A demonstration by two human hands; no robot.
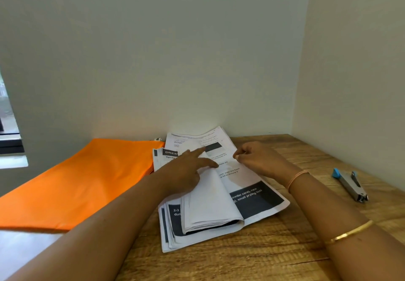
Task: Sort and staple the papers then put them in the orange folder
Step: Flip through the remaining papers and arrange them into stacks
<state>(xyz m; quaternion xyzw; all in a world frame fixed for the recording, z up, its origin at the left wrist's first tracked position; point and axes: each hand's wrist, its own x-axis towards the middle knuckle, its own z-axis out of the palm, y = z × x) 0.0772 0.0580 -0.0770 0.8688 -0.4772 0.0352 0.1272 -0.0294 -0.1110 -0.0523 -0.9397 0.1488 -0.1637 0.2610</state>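
Note:
A stack of printed papers [252, 199] lies on the wooden table, several of its sheets folded over to the left. My left hand [186, 168] rests on those turned sheets with index finger and thumb stretched out straight. My right hand [256, 160] hovers over the right edge of the exposed page, fingers curled and fingertips pinched together; whether they hold the page edge I cannot tell. The orange folder [83, 182] lies flat to the left of the papers. A grey stapler [350, 185] with a blue end lies on the table at the right.
The wooden table [274, 254] sits in a corner, with white walls right behind the papers and on the right. A window edge shows at the far left. Bare wood lies between the papers and the stapler.

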